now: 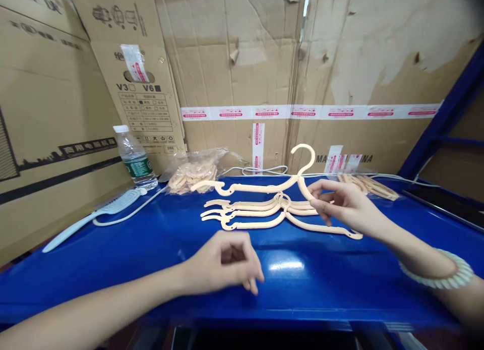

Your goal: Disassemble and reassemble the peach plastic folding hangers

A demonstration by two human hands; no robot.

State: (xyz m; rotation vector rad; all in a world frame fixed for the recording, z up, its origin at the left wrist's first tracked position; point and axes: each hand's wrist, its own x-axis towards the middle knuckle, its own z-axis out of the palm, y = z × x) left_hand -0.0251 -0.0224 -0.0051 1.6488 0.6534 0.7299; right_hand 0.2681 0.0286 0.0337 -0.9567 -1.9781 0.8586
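My right hand [346, 203] pinches one arm of a cream folding clothes hanger [260, 187] between thumb and fingers. This hanger is tilted, with its hook up at the right and its other arm stretching left. Just below it, several matching hangers [260, 225] lie stacked on the blue table [151, 269], their hooks bunched in the middle. Nearer the front edge, my left hand [227, 261] hovers with curled fingers drawn toward the thumb; it shows no object in it and touches no hanger. The right fingers cover part of the hanger's right arm.
At the back left are a plastic bag of cream parts [194, 176], a water bottle [136, 161] and a pale blue hairbrush [98, 214]. Another bag of parts [370, 185] and a dark flat device [446, 206] lie right. Cardboard [234, 77] walls the back; a white cable runs along it.
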